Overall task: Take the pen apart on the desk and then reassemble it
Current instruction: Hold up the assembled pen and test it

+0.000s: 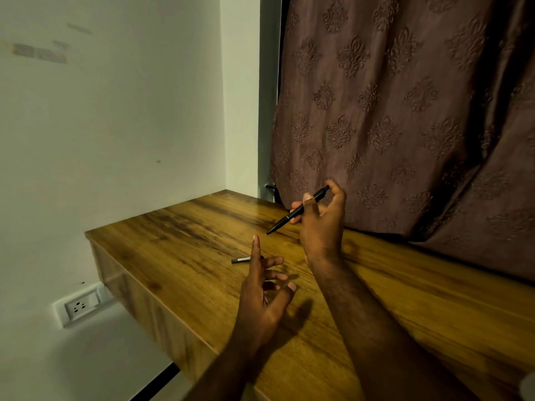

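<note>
My right hand (321, 221) holds a black pen (293, 213) above the wooden desk (188, 227), thumb across the barrel and a fingertip on the rear end; the tip points down-left. My left hand (265, 287) hovers lower and to the left, fingers spread and relaxed, holding nothing. A second small dark pen piece (241, 259) lies flat on the desk, partly hidden behind my left fingers.
A patterned brown curtain (405, 111) hangs behind the desk on the right. A white wall (115, 111) stands at the left, with a socket (79, 306) low down beside the desk's left edge.
</note>
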Tool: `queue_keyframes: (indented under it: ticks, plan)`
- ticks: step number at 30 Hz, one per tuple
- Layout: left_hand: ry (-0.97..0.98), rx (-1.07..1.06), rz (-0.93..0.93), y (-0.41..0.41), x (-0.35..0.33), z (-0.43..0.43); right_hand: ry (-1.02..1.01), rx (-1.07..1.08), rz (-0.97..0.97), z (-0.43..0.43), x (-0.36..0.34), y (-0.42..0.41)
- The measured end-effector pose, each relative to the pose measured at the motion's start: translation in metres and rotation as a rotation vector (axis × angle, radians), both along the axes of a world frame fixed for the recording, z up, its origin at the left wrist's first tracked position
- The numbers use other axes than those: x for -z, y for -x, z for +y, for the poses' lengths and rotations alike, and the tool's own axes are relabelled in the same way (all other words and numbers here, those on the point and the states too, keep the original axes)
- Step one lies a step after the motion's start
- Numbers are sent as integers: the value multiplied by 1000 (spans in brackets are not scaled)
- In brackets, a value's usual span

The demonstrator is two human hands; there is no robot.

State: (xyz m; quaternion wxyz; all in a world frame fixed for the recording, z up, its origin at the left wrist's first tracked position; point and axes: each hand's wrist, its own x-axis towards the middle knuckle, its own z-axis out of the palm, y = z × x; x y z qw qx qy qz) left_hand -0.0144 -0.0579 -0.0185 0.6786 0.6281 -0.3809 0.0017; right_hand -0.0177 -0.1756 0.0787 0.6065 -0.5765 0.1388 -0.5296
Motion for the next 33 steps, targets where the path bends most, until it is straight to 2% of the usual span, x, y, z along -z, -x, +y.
queue_keyframes:
  ticks: [13,22,33]
  plan:
    - [-6,5,12,2,-1,1,317,92,47,-1,-7,7]
    - [-19,1,28,2,-1,2,403,113,65,3,-12,10]
    - [-24,6,42,1,0,2,377,102,57,-1,-12,10]
